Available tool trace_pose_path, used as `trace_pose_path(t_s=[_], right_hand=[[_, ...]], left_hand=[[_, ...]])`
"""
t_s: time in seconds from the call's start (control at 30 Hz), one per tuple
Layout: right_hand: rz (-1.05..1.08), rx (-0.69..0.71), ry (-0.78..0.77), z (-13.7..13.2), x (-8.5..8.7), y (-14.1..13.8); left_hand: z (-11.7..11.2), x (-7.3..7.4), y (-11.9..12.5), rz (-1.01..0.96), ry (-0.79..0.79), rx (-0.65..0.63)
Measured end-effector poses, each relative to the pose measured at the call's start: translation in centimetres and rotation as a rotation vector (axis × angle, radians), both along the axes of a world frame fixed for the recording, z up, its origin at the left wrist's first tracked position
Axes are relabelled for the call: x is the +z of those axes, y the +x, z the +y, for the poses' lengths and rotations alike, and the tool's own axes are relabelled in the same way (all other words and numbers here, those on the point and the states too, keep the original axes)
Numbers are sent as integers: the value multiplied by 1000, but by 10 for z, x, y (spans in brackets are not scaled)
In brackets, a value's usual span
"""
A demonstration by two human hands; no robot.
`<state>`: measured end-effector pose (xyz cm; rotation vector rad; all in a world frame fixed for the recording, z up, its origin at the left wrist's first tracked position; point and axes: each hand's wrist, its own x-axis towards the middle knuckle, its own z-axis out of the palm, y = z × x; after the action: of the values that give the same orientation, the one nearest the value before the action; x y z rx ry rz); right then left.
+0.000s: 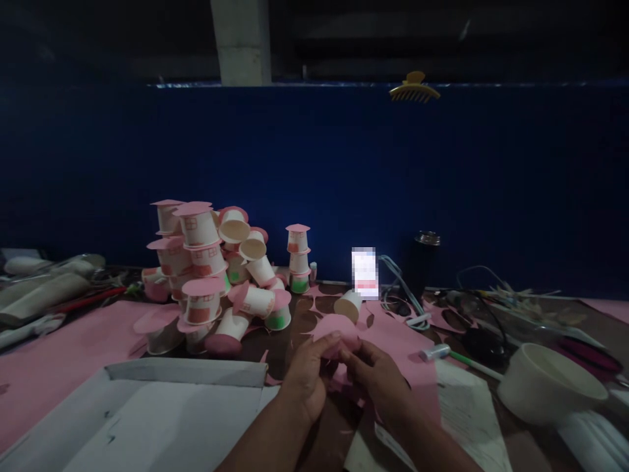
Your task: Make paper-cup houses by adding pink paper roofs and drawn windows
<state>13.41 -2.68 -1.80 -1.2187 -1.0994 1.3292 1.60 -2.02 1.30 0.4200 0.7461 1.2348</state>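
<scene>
A round piece of pink paper (pixel 334 326) is held up near the middle of the table. My left hand (pixel 305 377) pinches it from the left, with the thumb along its near side. My right hand (pixel 376 375) has its fingers closed at the paper's lower right edge. The two hands' fingertips almost meet, and part of the paper is hidden behind them. Just beyond the paper, a white paper cup (pixel 348 306) lies on its side. To the left is a pile of several white paper cups (pixel 201 307) with pink paper tops and drawn windows.
A shallow white box (pixel 184 372) sits front left. Pink paper sheets (pixel 407 351) with cut-out holes cover parts of the table. A phone (pixel 364 272), a dark flask (pixel 426 262) and a cable stand behind. On the right are a wide white roll (pixel 550 383) and a green-handled tool (pixel 459 358).
</scene>
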Motion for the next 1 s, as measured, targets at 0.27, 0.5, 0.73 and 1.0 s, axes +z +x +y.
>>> trace_pose_path(t_s=[0.27, 0.5, 0.73, 1.0], right_hand=[[142, 3, -23, -4, 6, -3], [166, -16, -26, -2, 2, -2], [154, -32, -16, -3, 6, -4], [-24, -233, 174, -2, 19, 9]], left_hand=[[0, -15, 4, 79, 75, -47], [0, -9, 3, 93, 89, -53], [-2, -10, 6, 102, 104, -57], [21, -14, -12, 153, 101, 370]])
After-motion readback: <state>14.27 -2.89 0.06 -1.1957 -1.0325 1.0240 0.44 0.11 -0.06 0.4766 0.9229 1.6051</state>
